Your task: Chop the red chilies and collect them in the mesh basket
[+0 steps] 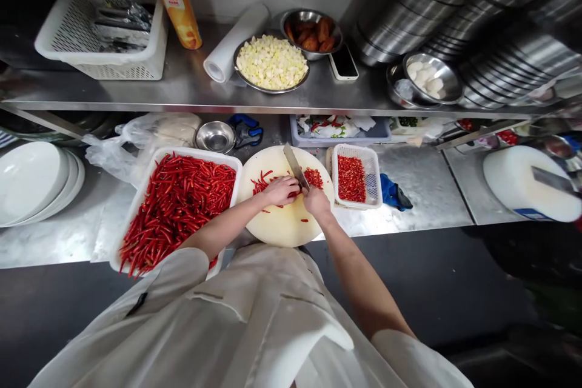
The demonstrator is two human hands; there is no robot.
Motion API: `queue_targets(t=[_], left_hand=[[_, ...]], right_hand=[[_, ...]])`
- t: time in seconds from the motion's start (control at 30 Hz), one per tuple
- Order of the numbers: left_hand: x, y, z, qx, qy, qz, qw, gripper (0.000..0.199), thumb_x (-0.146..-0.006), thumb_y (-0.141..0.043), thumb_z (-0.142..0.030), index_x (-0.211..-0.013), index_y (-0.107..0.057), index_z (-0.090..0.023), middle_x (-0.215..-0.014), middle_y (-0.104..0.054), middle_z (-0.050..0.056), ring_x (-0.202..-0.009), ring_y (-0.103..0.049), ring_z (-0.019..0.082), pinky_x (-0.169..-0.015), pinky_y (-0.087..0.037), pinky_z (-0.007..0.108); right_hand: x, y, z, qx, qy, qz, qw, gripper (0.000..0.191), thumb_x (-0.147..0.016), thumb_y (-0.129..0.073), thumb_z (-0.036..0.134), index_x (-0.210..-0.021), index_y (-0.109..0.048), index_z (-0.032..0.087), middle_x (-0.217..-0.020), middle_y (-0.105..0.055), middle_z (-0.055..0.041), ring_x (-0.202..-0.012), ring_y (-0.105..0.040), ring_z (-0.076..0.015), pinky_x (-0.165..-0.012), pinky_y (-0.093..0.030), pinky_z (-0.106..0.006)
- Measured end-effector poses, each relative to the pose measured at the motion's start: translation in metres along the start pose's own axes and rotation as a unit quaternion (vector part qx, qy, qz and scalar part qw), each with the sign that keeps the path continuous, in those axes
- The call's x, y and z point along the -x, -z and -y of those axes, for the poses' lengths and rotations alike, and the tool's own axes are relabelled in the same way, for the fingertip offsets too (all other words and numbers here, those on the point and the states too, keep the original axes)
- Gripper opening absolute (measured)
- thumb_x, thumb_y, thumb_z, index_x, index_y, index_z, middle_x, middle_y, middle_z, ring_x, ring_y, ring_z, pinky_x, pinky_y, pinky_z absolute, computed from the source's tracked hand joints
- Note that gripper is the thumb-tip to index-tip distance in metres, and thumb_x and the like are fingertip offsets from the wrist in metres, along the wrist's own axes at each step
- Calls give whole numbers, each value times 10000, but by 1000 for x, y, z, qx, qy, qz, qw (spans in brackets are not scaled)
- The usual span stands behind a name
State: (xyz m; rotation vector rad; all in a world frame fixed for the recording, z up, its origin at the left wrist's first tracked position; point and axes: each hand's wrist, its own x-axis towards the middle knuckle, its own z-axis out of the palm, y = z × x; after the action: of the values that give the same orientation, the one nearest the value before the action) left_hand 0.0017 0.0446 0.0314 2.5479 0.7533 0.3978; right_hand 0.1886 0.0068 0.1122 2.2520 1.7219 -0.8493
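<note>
On a round cutting board (273, 227) my right hand (317, 201) is closed around the handle of a kitchen knife (293, 165), its blade pointing up and away to the left. Close beside the blade, my left hand (280, 190) presses curled fingers on red chilies (260, 183), which it partly covers. Chopped chili pieces (313, 178) lie to the right of the blade. Left of the board, a white tray (230, 160) is heaped with whole red chilies (175, 206). On the right stands a white basket (373, 176) with chopped chilies (351, 179) in it.
Above the counter runs a steel shelf (191, 94) carrying a bowl of chopped garlic (271, 63), a phone (344, 63) and stacked steel bowls (400, 18). White plates (34, 185) are stacked at far left. Another thick cutting board (509, 176) with a knife lies at right.
</note>
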Motion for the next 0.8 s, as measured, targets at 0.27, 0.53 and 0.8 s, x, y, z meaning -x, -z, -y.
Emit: queue_targets(t=[0.27,0.53,0.8], left_hand=[[8,-1,1,3,6,-2,1000,253,-909,-708,-318,-1150,-742,-247,-1285,-654,100,-1225,-591,294,-1101,-479,464],[15,3,2,-23,4,10,1000,299,-904,-726,-348,-1185,-735,-249,-1279,-660,100,-1238,-576,306,-1104,-454,474],[21,6,3,-18,8,18,1000,294,-918,-710,-347,-1194,-740,-250,-1292,-645,107,-1221,-581,310,-1091,-465,476]], right_hand=[[-1,-5,2,-1,4,3,1000,461,-1131,-421,438,-1344,-703,143,-1282,-762,-201,-1218,-721,-283,-970,-513,-312],[6,-9,7,-4,19,4,1000,442,-1137,-403,428,-1330,-699,162,-1246,-769,-198,-1192,-727,-299,-966,-519,-343],[7,-17,9,2,21,6,1000,431,-1137,-424,438,-1270,-718,153,-1223,-773,-200,-1191,-728,-298,-965,-506,-331]])
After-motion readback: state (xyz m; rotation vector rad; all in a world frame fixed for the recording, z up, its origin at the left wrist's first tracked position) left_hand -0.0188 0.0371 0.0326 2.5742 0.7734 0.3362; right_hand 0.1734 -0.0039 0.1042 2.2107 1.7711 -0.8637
